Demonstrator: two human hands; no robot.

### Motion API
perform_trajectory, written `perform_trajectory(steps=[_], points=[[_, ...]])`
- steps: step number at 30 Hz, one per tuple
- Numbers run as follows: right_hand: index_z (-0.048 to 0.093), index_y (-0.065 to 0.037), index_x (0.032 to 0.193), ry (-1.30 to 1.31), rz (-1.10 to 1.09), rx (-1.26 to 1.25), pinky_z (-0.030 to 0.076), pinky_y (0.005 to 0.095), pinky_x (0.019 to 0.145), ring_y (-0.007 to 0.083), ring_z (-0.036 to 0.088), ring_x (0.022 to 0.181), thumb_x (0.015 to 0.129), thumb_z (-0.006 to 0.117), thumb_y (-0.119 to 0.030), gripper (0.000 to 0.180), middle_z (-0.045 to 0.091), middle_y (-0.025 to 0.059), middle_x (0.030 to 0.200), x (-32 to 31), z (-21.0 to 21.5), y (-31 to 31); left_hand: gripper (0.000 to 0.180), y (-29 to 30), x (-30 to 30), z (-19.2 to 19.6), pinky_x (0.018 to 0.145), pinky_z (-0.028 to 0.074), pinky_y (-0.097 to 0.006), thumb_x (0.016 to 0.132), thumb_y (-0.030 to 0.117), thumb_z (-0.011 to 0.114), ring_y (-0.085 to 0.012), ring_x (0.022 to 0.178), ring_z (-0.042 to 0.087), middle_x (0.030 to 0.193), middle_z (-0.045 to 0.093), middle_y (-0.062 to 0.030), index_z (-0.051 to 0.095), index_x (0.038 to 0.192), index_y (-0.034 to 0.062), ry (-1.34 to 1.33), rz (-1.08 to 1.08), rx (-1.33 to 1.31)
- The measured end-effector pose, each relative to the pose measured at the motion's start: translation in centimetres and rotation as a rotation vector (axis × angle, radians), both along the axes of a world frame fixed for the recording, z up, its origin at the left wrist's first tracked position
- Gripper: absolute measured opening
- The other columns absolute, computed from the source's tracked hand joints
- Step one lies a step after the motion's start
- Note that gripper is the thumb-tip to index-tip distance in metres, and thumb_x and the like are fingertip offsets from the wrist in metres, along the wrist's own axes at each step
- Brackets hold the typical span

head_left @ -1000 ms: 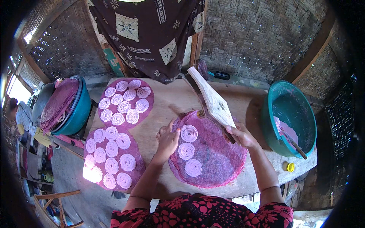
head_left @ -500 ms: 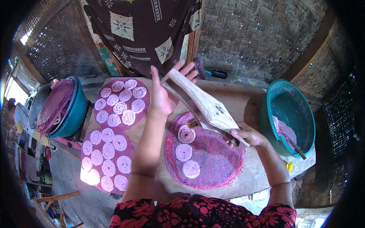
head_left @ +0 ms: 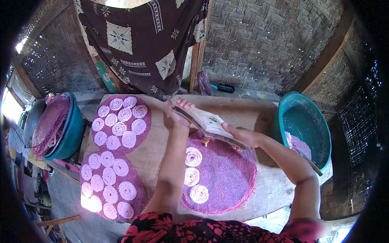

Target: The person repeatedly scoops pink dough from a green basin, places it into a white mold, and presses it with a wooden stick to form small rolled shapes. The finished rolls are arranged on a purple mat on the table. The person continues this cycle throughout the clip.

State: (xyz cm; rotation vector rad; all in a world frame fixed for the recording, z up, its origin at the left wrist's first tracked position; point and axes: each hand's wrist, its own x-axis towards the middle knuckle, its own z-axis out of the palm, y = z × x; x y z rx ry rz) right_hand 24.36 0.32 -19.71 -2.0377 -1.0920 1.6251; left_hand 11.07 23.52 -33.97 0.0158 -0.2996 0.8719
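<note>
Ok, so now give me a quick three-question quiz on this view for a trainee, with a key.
1. How many pale swirls line the left side of the round purple cloth beneath the wooden tool?
2. True or false: only the right hand is on the wooden tool.
3. What is inside the right-hand green basin?
A) stacked cloths
B) pink mix
C) a shoe

Key: 1. Three. 2. False; the left hand is at its other end. 3. B.

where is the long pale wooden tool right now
In the head view, the long pale wooden tool is near centre, held by the left hand and right hand, above the far edge of the round purple mesh sheet.
</note>
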Motion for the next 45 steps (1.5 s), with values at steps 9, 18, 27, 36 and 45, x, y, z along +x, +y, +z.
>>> perform_trajectory(steps=[9, 18, 27, 36, 45], points=[[0.07, -0.003, 0.089, 0.037, -0.005, 0.034, 0.042, 0.0317, 0.048, 0.014, 0.055, 0.055, 0.09, 0.034, -0.08, 0.085, 0.058, 0.0059, 0.063, -0.3, 3.1, -0.9, 0.043, -1.8, -1.2, 4.7, 0.069, 0.04, -0.032, 0.098, 0.051, 0.047, -0.0113, 0.058, 0.044, 0.063, 0.042, 0.0059, 0.045, 0.071, 0.0177, 0.045, 0.055, -0.016], [0.065, -0.002, 0.077, -0.118, -0.139, 0.157, 0.04, 0.0316, 0.044, 0.0152, 0.053, 0.047, 0.088, 0.043, -0.078, 0.08, 0.053, 0.0054, 0.056, -1.9, 3.4, -1.8, 0.045, -2.2, -2.1, 7.2, 0.063, 0.038, -0.029, 0.099, 0.051, 0.044, -0.0081, 0.053, 0.041, 0.055, 0.042, 0.0084, 0.047, 0.067, 0.0202, 0.153, 0.004, 0.035], [0.063, -0.002, 0.085, -0.16, -0.237, 0.169, 0.038, 0.028, 0.042, 0.0115, 0.051, 0.048, 0.091, 0.042, -0.076, 0.077, 0.052, 0.0032, 0.058, 1.7, 2.4, -4.0, 0.052, -2.8, 3.3, 7.3, 0.065, 0.037, -0.031, 0.098, 0.058, 0.037, -0.0121, 0.057, 0.041, 0.057, 0.041, 0.0049, 0.047, 0.067, 0.0169, 0.032, -0.161, 0.116], [0.062, -0.004, 0.086, -0.016, -0.322, 0.307, 0.039, 0.0272, 0.045, 0.0113, 0.051, 0.049, 0.095, 0.037, -0.072, 0.073, 0.054, 0.0038, 0.061, 3.5, 0.4, -6.7, 0.07, -4.7, 1.2, -1.0, 0.093, 0.048, -0.033, 0.104, 0.056, 0.027, -0.0199, 0.111, 0.063, 0.105, 0.07, -0.0152, 0.041, 0.142, -0.0019, 1.303, -0.161, 1.132], [0.064, 0.001, 0.097, -0.014, -0.354, 0.407, 0.039, 0.0285, 0.046, 0.0119, 0.05, 0.05, 0.094, 0.042, -0.07, 0.074, 0.053, 0.0046, 0.062, 2.2, -1.3, -5.2, 0.067, -5.6, -0.6, -2.4, 0.107, 0.03, -0.057, 0.099, 0.064, 0.029, -0.0403, 0.129, 0.045, 0.13, 0.061, -0.0158, 0.051, 0.142, 0.0163, 1.691, 0.092, 1.377]])
